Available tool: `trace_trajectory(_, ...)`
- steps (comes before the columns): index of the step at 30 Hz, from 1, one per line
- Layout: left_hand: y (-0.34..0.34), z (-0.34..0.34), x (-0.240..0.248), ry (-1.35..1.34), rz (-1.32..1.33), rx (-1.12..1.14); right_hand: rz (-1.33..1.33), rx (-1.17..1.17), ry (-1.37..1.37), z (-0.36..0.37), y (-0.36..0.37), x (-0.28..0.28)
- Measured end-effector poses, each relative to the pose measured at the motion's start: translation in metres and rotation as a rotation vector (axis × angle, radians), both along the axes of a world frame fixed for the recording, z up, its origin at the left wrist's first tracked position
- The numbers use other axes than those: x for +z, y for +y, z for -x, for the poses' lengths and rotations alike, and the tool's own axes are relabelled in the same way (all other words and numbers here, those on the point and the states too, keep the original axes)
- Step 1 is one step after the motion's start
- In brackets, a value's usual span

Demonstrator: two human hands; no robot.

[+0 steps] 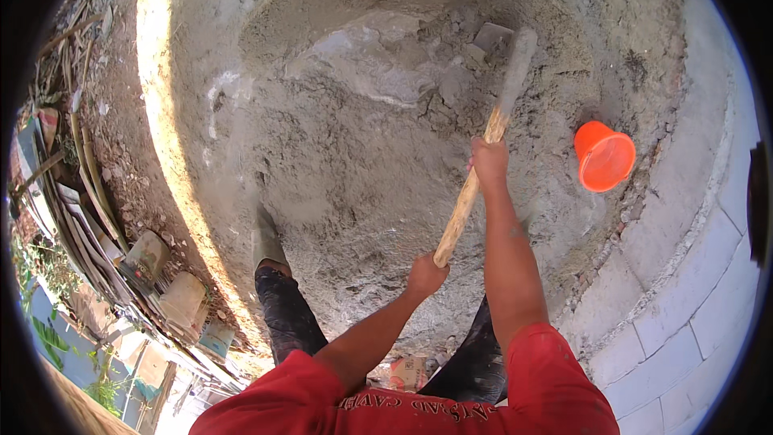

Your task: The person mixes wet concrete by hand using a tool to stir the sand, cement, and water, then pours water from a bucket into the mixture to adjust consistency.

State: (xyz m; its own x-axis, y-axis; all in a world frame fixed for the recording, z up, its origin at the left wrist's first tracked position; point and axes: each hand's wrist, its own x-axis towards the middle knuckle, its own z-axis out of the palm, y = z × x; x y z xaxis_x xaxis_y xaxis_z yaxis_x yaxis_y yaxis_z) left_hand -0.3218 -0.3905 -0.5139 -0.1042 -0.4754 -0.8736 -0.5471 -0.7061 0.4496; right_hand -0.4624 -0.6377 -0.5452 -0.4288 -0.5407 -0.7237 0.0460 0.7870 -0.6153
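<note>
Both my hands grip the wooden handle of a hoe (pixel 460 213) that slants away to the upper right. My left hand (pixel 427 275) is closed round the handle's near end. Farther up, my right hand (pixel 489 163) wraps the shaft. The far part of the handle is coated in grey. Beside its tip a flat grey blade (pixel 491 37) rests in the wet-looking cement mix (pixel 439 72), partly sunk or smeared with it. A paler, powdery patch (pixel 354 52) lies in the mix left of the blade.
An orange bucket (pixel 605 157) sits tilted on the right, near a pale block wall (pixel 684 354). My boot (pixel 264 238) stands in the grey material at left. Boards and sticks (pixel 80 209) and plastic jugs (pixel 183 302) are piled at far left. A printed bag (pixel 408 372) lies between my legs.
</note>
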Motion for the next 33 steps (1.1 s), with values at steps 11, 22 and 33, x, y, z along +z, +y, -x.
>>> trace_trajectory(11,0.156,-0.113,0.092,0.035,-0.032,0.130,0.114,-0.030,-0.253,-0.149,0.139,0.187)
trace_trajectory(22,-0.086,-0.143,-0.018,-0.186,0.036,0.638,0.101,0.680,-0.026,-0.338,-0.122,0.036)
trace_trajectory(33,-0.004,-0.174,0.023,-0.006,0.088,0.734,0.164,0.610,-0.108,-0.348,-0.013,0.118)
